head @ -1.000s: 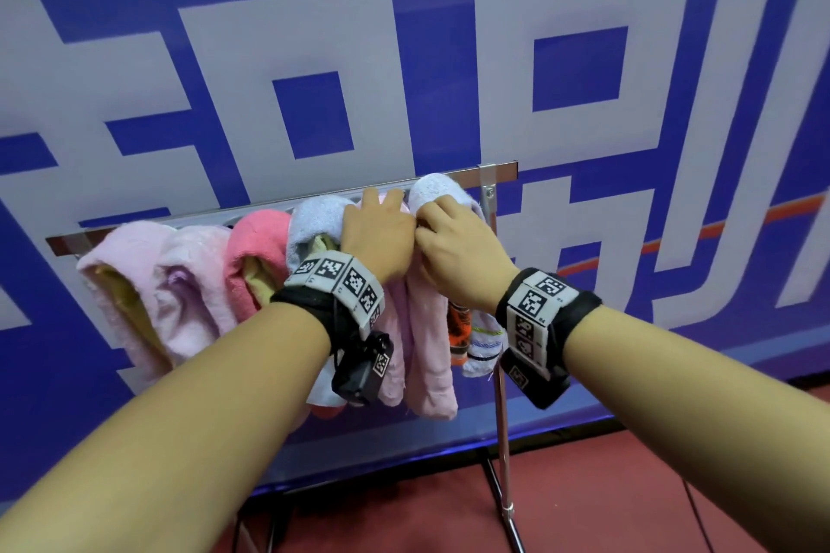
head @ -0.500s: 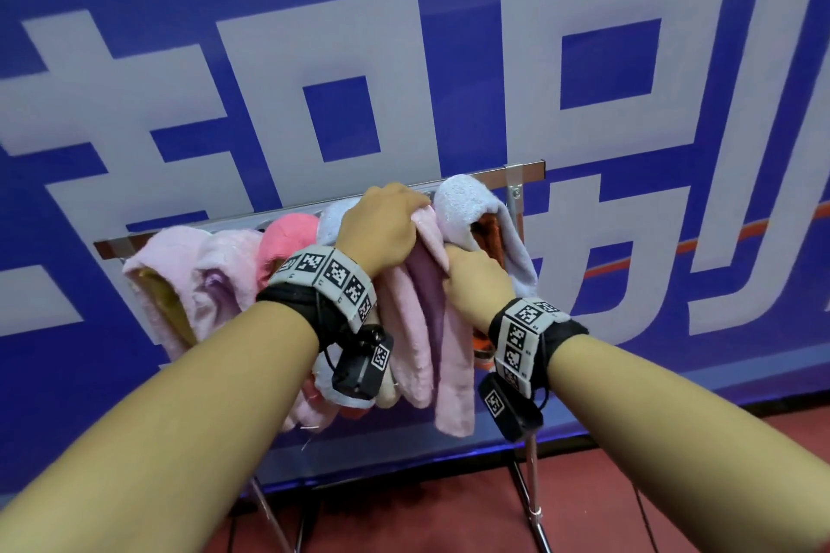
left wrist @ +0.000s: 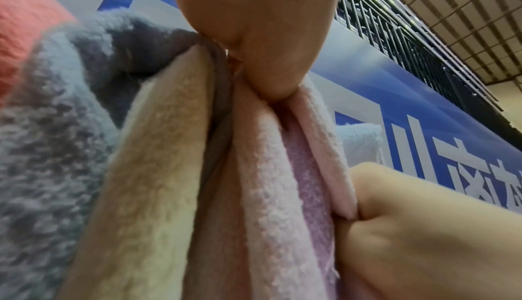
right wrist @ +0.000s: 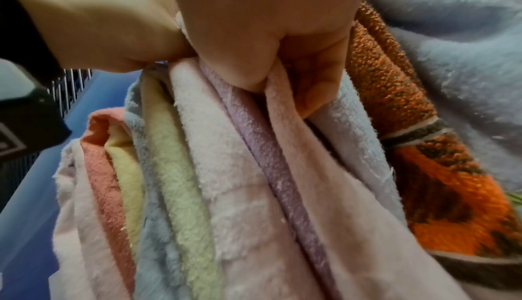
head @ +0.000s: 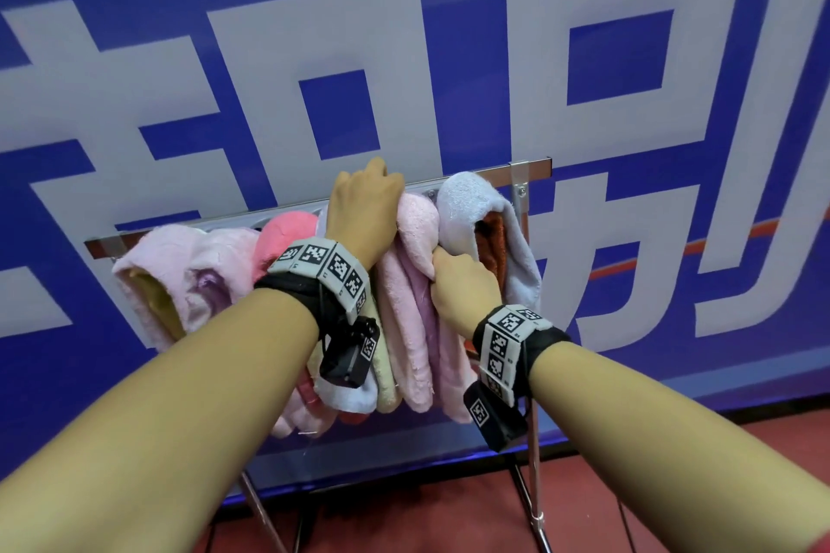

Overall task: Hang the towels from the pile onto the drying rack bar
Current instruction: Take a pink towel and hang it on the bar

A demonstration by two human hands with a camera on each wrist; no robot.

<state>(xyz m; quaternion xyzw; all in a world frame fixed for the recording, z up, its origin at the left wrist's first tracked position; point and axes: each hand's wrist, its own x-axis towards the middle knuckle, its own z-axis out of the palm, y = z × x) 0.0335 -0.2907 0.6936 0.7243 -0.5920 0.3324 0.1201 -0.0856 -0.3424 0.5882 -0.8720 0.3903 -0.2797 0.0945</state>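
Right hand [head: 465, 290] pinches the pale pink terry towel [head: 415, 296] hanging lengthwise straight below the left hand [head: 366, 211], which clamps its fold onto the metal rack bar [head: 494, 172].

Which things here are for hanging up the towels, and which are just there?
For the job:
- pink towel, gripped by both hands
- left hand at its top
- right hand on its hanging side
- rack bar
- other hung towels: coral, pale blue

Just there:
- blue banner behind
- red floor
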